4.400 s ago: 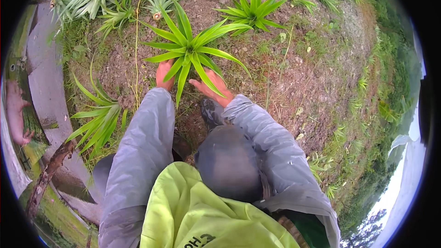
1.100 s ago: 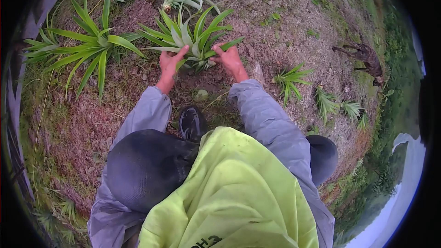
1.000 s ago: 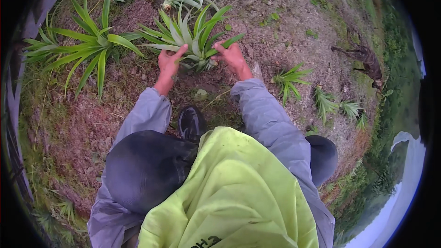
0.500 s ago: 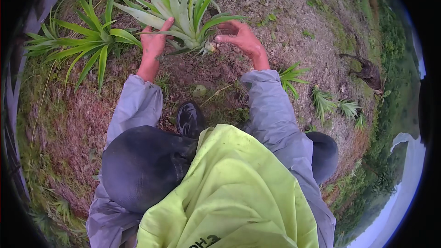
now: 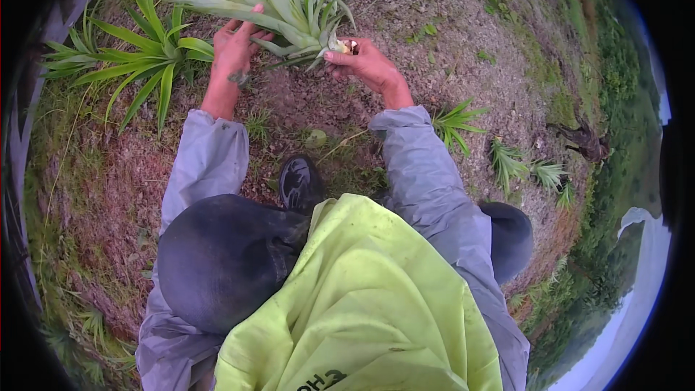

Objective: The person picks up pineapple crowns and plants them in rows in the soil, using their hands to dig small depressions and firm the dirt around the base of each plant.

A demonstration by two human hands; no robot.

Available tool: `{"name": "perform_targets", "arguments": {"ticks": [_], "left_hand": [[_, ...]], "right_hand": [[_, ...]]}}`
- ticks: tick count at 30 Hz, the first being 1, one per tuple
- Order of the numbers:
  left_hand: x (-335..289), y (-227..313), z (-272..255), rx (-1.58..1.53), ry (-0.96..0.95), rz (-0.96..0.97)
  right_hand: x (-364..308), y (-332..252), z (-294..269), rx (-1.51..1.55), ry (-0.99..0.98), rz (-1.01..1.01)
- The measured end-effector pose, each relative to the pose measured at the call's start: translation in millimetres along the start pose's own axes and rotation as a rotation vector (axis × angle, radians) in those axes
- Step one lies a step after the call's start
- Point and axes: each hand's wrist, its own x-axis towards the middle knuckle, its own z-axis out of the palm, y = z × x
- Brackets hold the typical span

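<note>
A large pineapple plant (image 5: 289, 11) with long pale-green leaves is held off the ground between my two hands, its base tilted to the right. My left hand (image 5: 233, 52) is closed on its lower leaves; some of the fingers are hidden behind them. At the cut, pale stem end, my right hand (image 5: 368, 65) curls its thumb and fingers round the base. Another pineapple plant (image 5: 165, 52), with brighter green leaves, stands just left of my left hand.
A small pineapple plant (image 5: 456, 124) is right of my right forearm, with more small plants (image 5: 509, 161) beyond it. My dark boot (image 5: 300, 182) rests on the soil (image 5: 289, 112) below the held plant. Dark dry plant matter (image 5: 583, 141) lies farther right.
My right hand has moved left and closed on the base of the pineapple plant, where it was open beside it. The plant has shifted slightly up, and my left hand slightly left.
</note>
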Motion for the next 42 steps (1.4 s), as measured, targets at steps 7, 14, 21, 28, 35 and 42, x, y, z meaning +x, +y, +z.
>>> {"name": "perform_targets", "arguments": {"ticks": [7,14,21,28,35,42], "left_hand": [[-16.8,2.2,-8.8,-0.105,0.084,0.099],[-34.2,-21.2,-6.7,-0.058,0.074,0.093],[-10.6,-17.5,6.8,-0.063,-0.031,-0.017],[-7.0,-33.2,-0.8,-0.028,-0.087,-0.038],[1.9,-41.1,8.2,-0.083,0.012,-0.024],[6.5,-39.1,12.0,-0.004,0.059,-0.109]], "right_hand": [[-1.4,2.9,-3.3,0.202,0.091,-0.025],[2.0,-4.3,14.5,0.336,0.128,-0.127],[12.4,6.9,42.5,0.126,0.021,-0.133],[12.5,23.1,39.7,0.024,0.027,-0.139],[13.5,31.1,34.9,-0.074,0.042,-0.096],[15.6,35.3,33.3,-0.121,0.029,-0.033]]}}
